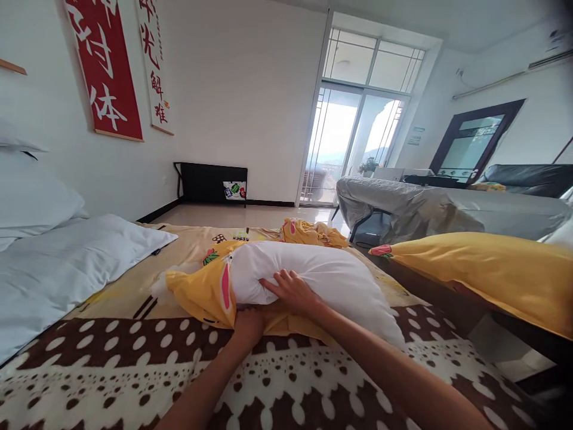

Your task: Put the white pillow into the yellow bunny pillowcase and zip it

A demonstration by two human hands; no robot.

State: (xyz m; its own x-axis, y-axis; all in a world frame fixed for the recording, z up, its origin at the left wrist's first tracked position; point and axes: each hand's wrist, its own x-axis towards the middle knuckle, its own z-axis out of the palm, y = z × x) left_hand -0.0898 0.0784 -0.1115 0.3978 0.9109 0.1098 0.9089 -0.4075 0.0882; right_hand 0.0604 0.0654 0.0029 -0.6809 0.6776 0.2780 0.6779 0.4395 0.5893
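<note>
A white pillow [331, 280] lies across the bed, its left end inside a yellow printed pillowcase [197, 289]. My right hand [290, 291] rests on top of the white pillow with fingers spread flat. My left hand [247, 322] is tucked under the pillow at the pillowcase's open edge, its fingers hidden beneath the fabric. Both forearms reach in from the bottom of the view.
The bed carries a brown and cream dotted blanket [134, 364]. A white quilt [67, 269] and white pillows lie at the left. Another yellow pillow [492, 269] sits at the right, a crumpled yellow cloth [313, 232] beyond. A covered table [425, 209] stands behind.
</note>
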